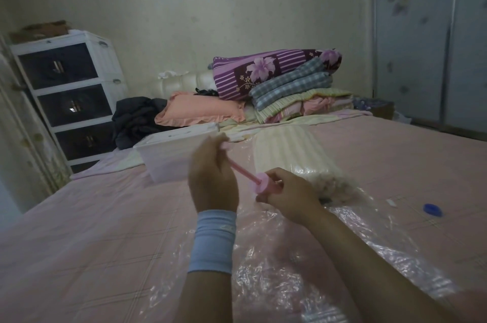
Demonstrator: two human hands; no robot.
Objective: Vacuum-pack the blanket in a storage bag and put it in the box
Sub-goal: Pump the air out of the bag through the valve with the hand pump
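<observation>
Hands: both are closed on a pink hand pump (246, 177) held above the bed.
Left hand (212, 177): fingers are curled around the pump's handle end, with the thin rod drawn out; a light blue wristband (213, 241) is worn below it.
Right hand (288, 195): fingers are wrapped around the pump's barrel, which is set down on the storage bag (303, 256).
Storage bag: clear, crinkled plastic is spread flat over the pink bed sheet (92, 230), under both forearms.
Blanket (287, 154): a pale yellow striped roll is seen inside the bag, just beyond the right hand; its near end looks bunched and creased.
Box (171, 154): a translucent white bin is placed on the bed, just behind the left hand and partly hidden by it.
Blue cap (432, 210): a small round piece lies on the sheet, well to the right.
Further back: a peach pillow (203, 110), folded bedding (290, 83) and a drawer unit (71, 93) are seen by the wall.
</observation>
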